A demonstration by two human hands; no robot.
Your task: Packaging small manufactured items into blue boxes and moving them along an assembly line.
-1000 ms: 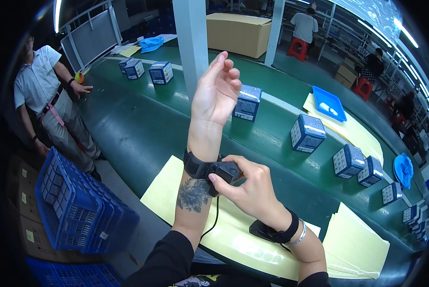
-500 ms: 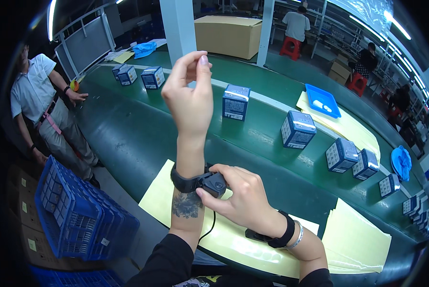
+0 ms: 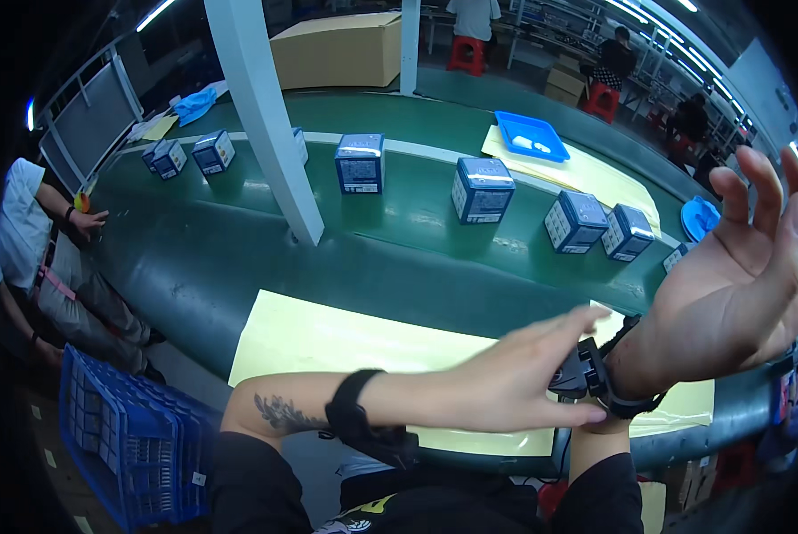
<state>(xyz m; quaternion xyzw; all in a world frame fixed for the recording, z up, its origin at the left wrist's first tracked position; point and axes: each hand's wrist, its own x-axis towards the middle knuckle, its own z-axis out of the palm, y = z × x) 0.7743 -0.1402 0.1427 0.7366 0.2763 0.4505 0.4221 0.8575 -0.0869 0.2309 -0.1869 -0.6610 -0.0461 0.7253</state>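
The right hand is released, fingers loosely curled; a boxy black device sits at its wrist, straddled by the left hand, whose grip I cannot tell. Smooth yellow paper lies along the green bench's near edge, a slatted plastic crate beside its left corner. Towards the far edge stand glossy blue boxes and a shallow tray holding white pieces.

Nine blue boxes are in sight on the green worktop, along with one blue tray, two crumpled blue pieces, two pale posts and one large brown carton. There is one left hand, one right hand, two black wrist straps and at least two red stools.
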